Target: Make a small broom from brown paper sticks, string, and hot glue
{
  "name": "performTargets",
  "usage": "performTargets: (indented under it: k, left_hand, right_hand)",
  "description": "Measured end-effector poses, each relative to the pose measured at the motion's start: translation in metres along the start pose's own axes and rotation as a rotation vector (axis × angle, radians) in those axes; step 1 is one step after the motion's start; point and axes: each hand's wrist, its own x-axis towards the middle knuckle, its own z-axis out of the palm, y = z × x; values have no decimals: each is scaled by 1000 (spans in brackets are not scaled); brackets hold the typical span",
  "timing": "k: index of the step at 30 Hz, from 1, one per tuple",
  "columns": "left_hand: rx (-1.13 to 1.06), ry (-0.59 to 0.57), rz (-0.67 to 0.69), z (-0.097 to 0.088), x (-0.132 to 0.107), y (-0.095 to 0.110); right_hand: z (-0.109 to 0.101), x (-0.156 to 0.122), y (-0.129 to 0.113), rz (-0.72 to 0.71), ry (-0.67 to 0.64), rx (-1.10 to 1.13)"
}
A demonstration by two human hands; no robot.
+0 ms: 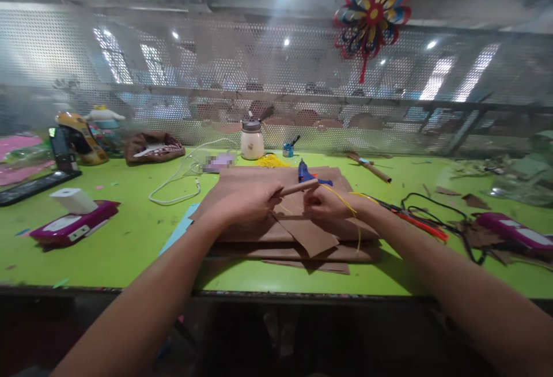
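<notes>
My left hand (248, 201) is closed around one end of a rolled brown paper stick (298, 187), held level above a stack of brown paper sheets (302, 233). My right hand (324, 201) is closed near the stick's other end and pinches a yellow string (352, 210) that loops down over the wrist. A blue glue gun (306, 172) lies on the paper just behind the hands.
On the green table (129, 244) sit a white jar (252, 140), a yellow string pile (271, 161), a white cable (181, 184), another brown paper roll (371, 168), red and black cables (423, 218), and magenta boxes at the left (73, 224) and right (514, 232). A perforated metal screen (173, 77) rises behind.
</notes>
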Motion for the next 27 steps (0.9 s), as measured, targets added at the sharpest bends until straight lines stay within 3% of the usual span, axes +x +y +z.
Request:
performTargets:
  k: [5, 8, 10, 11, 13, 15, 16, 22, 27]
  left_hand:
    - [55, 8, 3, 2, -3, 0]
    - [49, 13, -14, 3, -3, -2]
    - [42, 15, -25, 4, -1, -4]
    - [36, 9, -26, 6, 0, -5]
    - [18, -27, -27, 9, 2, -10]
    - [9, -60, -43, 14, 4, -15]
    - [8, -72, -50, 16, 5, -17]
    - [38, -133, -80, 20, 5, -17]
    - [69, -129, -105, 14, 3, -9]
  right_hand:
    - [-26, -25, 12, 163, 114, -93]
    - [-36, -37, 7, 232, 350, -161]
    - [-37, -41, -9, 184, 469, -163]
    - [-36, -43, -20, 109, 438, -123]
    - [-31, -45, -44, -87, 200, -41]
    - [-23, -48, -63, -218, -17, -92]
    - [-18, -50, -69, -244, -62, -141]
    - [11, -59, -64, -234, 75, -313]
    - [31, -51, -58, -248, 215, -375]
